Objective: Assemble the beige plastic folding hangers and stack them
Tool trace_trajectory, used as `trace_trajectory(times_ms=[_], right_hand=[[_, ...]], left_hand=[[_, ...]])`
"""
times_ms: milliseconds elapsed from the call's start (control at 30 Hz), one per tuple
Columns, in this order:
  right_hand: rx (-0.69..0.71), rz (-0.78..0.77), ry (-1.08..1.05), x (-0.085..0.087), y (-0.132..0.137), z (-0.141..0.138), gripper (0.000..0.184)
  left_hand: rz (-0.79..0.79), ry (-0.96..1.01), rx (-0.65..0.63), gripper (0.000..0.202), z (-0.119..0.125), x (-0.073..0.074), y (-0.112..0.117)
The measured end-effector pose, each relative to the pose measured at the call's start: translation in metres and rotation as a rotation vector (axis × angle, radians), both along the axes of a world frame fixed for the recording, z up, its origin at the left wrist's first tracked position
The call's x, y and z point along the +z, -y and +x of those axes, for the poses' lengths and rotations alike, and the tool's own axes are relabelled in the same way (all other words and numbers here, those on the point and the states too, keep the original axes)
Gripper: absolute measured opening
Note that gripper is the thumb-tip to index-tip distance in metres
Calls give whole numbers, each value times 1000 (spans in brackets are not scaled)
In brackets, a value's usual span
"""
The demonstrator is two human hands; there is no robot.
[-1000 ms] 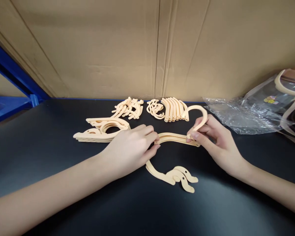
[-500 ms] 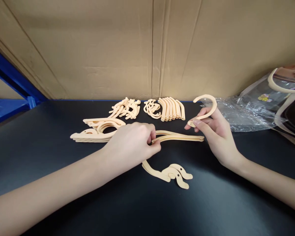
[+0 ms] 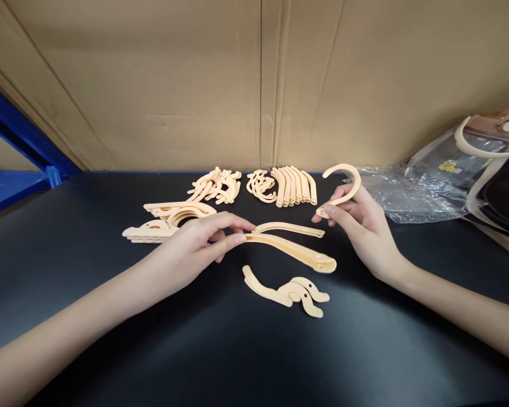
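Observation:
My left hand [image 3: 195, 240] pinches one end of a long cream plastic hanger arm [image 3: 297, 254], whose far end points right above the black table [image 3: 89, 294]. A second arm piece [image 3: 290, 229] lies just behind it. My right hand [image 3: 358, 223] holds a cream hook piece [image 3: 343, 181] by its lower end, curve upward. In front of both hands lie a few short curved pieces [image 3: 290, 291].
Stacks of cream parts sit behind: flat arm pieces [image 3: 169, 220] at left, a loose heap [image 3: 216, 186], a row of hooks [image 3: 294, 186]. Crumpled clear plastic [image 3: 407, 195] and a bagged item [image 3: 496, 169] lie at right. A cardboard wall [image 3: 237, 85] stands behind, a blue frame [image 3: 17, 152] at left.
My left hand drew one arm piece off the pair and swung it toward me. My right hand lifted the hook away from the arms and moved slightly left.

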State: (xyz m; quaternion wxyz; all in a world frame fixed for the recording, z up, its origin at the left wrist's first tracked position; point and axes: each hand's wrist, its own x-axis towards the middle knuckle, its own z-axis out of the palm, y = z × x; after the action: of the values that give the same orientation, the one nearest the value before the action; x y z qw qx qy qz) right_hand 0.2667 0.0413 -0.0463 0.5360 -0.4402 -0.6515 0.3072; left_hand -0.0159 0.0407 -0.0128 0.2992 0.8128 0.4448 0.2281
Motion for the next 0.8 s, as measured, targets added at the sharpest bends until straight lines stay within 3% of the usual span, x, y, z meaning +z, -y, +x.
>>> trace_trajectory(times_ms=[100, 200, 467, 800], right_hand=[[8, -9, 1, 0, 0, -1, 15], [27, -11, -10, 0, 1, -2, 14], [42, -29, -8, 0, 1, -2, 14], [132, -37, 105, -4, 2, -1, 12]], left_hand=[[34, 58, -67, 28, -2, -6, -2], [-40, 94, -87, 26, -2, -7, -2], [-384, 215, -35, 23, -3, 0, -2], [-569, 539, 28, 21, 0, 1, 2]])
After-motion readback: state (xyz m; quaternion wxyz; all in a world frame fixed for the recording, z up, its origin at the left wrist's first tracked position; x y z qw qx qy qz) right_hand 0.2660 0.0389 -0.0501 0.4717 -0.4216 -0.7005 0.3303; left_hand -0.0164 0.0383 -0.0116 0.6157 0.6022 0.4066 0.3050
